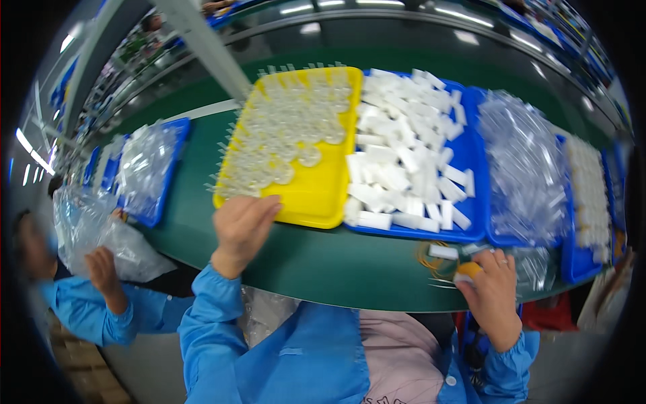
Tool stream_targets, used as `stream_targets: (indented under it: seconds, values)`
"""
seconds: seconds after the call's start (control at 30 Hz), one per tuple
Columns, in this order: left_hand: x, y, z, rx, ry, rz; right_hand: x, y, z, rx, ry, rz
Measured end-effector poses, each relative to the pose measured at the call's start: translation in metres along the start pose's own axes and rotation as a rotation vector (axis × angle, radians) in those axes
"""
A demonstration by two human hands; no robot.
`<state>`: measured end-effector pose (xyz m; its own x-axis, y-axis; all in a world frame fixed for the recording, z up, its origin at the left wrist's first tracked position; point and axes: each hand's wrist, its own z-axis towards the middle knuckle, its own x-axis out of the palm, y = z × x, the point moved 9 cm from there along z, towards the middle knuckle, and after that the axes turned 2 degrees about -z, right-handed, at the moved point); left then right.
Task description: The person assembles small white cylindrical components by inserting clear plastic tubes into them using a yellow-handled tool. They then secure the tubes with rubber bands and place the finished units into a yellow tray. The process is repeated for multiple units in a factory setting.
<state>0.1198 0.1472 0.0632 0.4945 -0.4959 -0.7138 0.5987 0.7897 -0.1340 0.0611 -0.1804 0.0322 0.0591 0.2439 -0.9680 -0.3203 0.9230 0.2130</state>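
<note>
My left hand (243, 225) is at the near left corner of a yellow tray (316, 198), its fingers drawn together. What they pinch, if anything, is hidden. Clear round pieces with thin stems (296, 114) crowd the tray's far and left parts. Toward the right, near the table's front edge, my right hand (494, 279) closes its thumb and fingers around a small orange and white piece (468, 271). Beside that piece lie a white block (443, 252) and thin yellow loops (431, 259), perhaps rubber bands.
Blue trays hold white blocks (404, 148), clear plastic bags (521, 161) and rows of pale pieces (587, 192). Another blue tray (178, 138) of clear bags stands at the left. A co-worker's hand (102, 269) is close to a large clear bag (114, 236). A metal post (205, 50) rises behind.
</note>
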Motion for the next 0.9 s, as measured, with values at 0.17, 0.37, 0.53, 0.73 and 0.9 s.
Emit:
stream_targets:
  seconds: [0.17,0.37,0.53,0.73,0.9]
  values:
    - [0.029,0.015,0.009,-0.112,0.198,0.007,-0.006,0.003,-0.003,0.007,-0.046,0.026]
    - [0.055,0.044,0.031,-0.250,0.290,0.158,0.000,-0.004,0.002,-0.048,0.001,0.013]
    - [0.039,0.009,0.044,-0.144,0.121,0.179,0.004,-0.012,-0.004,-0.040,0.033,0.014]
    - [0.002,-0.029,0.016,-0.518,-0.178,-0.591,0.013,-0.012,-0.006,-0.059,0.071,-0.024]
    - [0.039,-0.075,-0.012,-0.573,0.135,-0.929,0.017,-0.009,-0.005,-0.100,0.075,-0.043]
